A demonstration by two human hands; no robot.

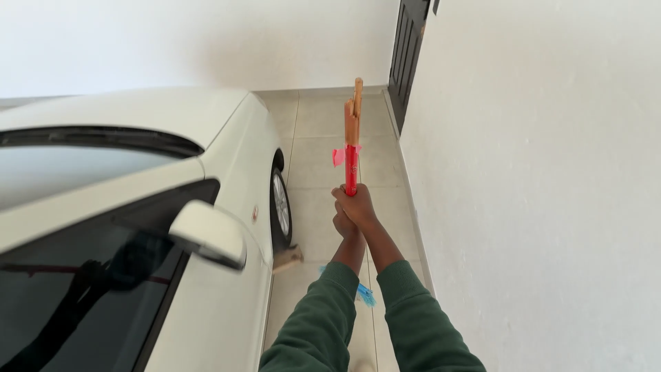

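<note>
White car (172, 207) occupies the left side, parked on a tiled floor (323, 131); its side mirror (210, 233) projects toward the passage. A white wall (537, 193) bounds the right, with a dark door (407, 48) at the far end. Centre: a long handle (352, 148), red lower section, wooden upper, held upright. Right hand (358, 205) closed around its base; left hand (342, 224) clasped directly beneath, likewise gripping. A blue item (363, 293) lies on the floor under the forearms.
</note>
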